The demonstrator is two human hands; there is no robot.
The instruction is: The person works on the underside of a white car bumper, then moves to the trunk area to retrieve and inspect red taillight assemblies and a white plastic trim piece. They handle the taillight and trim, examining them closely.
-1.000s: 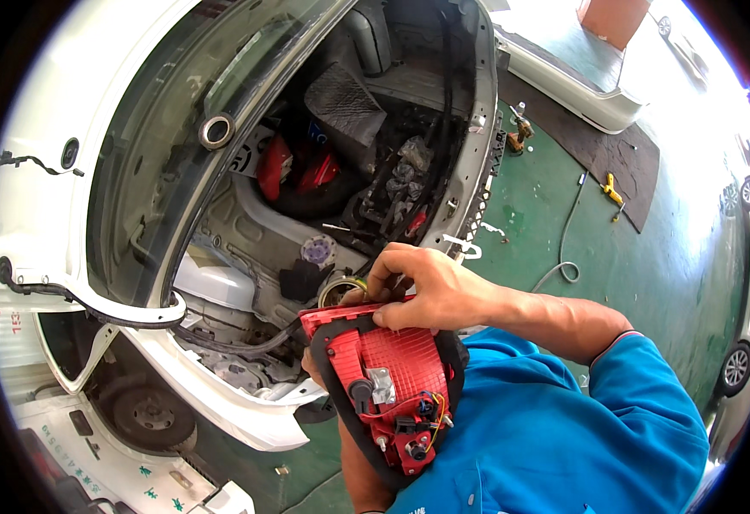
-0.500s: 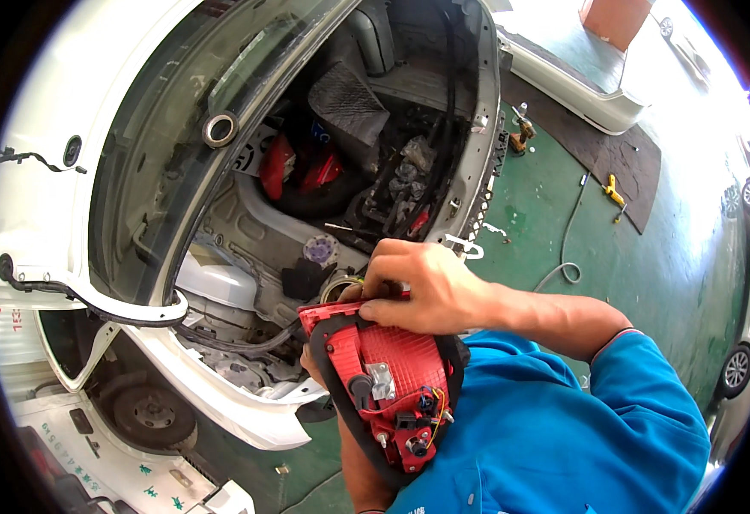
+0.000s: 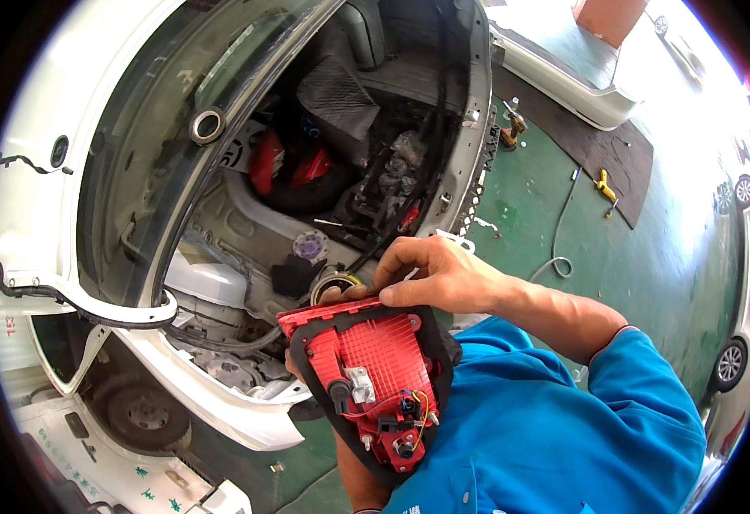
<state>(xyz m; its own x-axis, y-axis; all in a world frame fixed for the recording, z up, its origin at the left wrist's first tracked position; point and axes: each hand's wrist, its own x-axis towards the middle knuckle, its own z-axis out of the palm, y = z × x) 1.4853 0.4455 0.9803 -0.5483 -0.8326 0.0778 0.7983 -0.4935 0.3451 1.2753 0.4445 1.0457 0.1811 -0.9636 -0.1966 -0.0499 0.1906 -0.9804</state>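
Two hands share one red tail-lamp unit (image 3: 373, 384), held close against the blue-sleeved chest with its back face turned up. The left hand (image 3: 299, 367) is almost wholly hidden beneath the lamp, so only a bit of finger shows at the lamp's left edge; it seems to bear the weight from below, though how its grip is closed I cannot tell. The right hand (image 3: 430, 272) lies over the lamp's top edge, fingers curled down and the thumb pressed along the rim, closed on the housing.

As I judge it, the lamp is free of the car body and is being turned over or lined up in the hands. Any further move calls for a steady hold from below and care for the small wires (image 3: 405, 404) and black bulb sockets (image 3: 340, 392) on the back.

Its back is ribbed red plastic within a black gasket, with mounting studs at the corners.

Beyond it gapes the open rear of a white car (image 3: 135, 137), stripped to the metal, and farther off a green floor (image 3: 632, 248) with a yellow tool (image 3: 604, 184).
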